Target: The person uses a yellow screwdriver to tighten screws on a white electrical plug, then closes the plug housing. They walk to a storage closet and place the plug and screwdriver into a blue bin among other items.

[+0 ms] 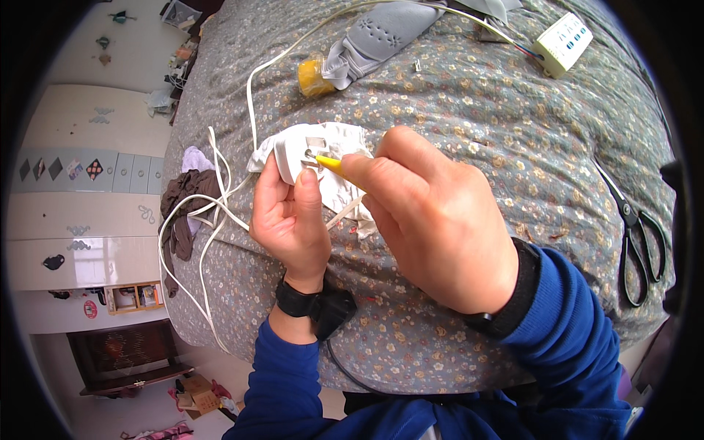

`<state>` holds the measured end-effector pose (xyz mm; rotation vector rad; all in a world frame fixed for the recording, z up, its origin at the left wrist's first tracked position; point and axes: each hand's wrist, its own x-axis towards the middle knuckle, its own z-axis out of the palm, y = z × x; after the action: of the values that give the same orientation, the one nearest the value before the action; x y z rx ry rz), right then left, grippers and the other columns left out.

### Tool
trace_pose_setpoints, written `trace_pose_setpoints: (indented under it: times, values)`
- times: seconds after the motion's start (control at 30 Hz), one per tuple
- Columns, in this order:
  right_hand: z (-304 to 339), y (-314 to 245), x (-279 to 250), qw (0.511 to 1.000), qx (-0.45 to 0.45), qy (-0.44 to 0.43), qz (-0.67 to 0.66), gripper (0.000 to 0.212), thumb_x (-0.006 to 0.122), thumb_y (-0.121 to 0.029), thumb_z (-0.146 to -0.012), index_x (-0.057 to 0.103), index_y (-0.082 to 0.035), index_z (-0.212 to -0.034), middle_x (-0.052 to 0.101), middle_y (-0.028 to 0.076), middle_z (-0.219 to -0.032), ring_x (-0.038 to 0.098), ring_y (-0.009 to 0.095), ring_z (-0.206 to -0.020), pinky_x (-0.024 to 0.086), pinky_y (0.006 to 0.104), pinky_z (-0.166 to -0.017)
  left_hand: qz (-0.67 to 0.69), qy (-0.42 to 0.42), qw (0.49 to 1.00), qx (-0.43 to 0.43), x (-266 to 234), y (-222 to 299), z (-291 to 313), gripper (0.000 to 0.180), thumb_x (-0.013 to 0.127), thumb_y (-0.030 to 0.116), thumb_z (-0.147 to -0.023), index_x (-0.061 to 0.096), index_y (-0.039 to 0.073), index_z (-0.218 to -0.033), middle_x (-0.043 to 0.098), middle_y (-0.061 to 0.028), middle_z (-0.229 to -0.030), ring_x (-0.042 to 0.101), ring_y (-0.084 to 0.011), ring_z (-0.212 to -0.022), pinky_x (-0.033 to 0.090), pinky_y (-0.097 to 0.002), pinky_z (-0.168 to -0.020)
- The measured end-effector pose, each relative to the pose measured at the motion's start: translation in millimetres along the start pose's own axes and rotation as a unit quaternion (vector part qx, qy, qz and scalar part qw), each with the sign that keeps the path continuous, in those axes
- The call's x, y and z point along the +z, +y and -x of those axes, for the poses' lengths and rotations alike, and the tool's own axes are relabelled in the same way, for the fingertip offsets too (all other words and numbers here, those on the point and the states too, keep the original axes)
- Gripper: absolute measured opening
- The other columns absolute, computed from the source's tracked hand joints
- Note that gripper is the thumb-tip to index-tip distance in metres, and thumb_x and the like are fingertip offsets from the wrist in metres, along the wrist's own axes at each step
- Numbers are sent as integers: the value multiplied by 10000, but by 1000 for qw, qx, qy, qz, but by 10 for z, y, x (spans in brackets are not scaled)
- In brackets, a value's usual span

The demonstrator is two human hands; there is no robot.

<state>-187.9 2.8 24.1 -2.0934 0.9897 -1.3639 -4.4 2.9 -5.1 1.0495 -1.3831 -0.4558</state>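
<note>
My left hand (292, 218) pinches a white plug (294, 150) between thumb and fingers, its metal parts facing up. My right hand (438, 220) is closed round a yellow screwdriver (330, 163). Most of this tool is hidden in the fist; its narrow end points left and meets the metal on the plug's face. Under the plug lies a crumpled white cloth (345, 192). A white cable (251, 110) runs behind the left hand, but I cannot make out where it meets the plug.
A flowered bedspread (455, 345) lies beneath everything. At the far right sits a white socket block (563, 45) with coloured wires. Black scissors (632, 227) lie to the right. A grey sleeve-like cloth (385, 37) and yellow tape roll (314, 78) are far off. Brown cloth (183, 213) and cable loops are left.
</note>
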Motion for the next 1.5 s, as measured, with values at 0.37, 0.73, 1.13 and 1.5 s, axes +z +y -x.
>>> trace_pose_setpoints:
  times: [0.37, 0.73, 1.13, 1.5]
  values:
    - [-6, 56, 1, 959, 138, -17, -246, 219, 631, -3, -885, 643, 65, -1092, 641, 112, -812, 626, 198, -738, 510, 331, -671, -27, 3, 999, 32, -28, -32, 3, 463, 562, 45, -980, 436, -147, -1382, 633, -188, -1234, 630, -201, -1088, 504, -316, -940]
    - [-69, 229, -93, 591, 392, -147, -690, 202, 552, -92, -989, 592, 43, -1135, 566, -9, -784, 303, 14, -488, 241, 191, -429, -34, -3, 997, 72, -71, -27, -35, 454, 586, -22, -940, 479, -128, -1368, 632, -175, -1244, 632, -207, -1090, 494, -333, -968]
    - [-75, 232, -71, 743, 348, -161, -548, 267, 536, -143, -1004, 591, 52, -1178, 620, 27, -823, 411, 37, -518, 325, 200, -476, 103, 14, 993, -55, -69, -65, -78, 407, 600, 51, -958, 522, -103, -1328, 664, -153, -1180, 664, -175, -1019, 566, -312, -862]
    - [-65, 164, -20, 997, 17, 28, -67, 176, 626, 48, -821, 653, -11, -985, 645, 140, -806, 649, 289, -689, 500, 336, -608, 112, 19, 991, -67, -84, -60, -94, 417, 596, 81, -959, 525, -99, -1328, 664, -157, -1186, 680, -183, -1015, 602, -295, -815]
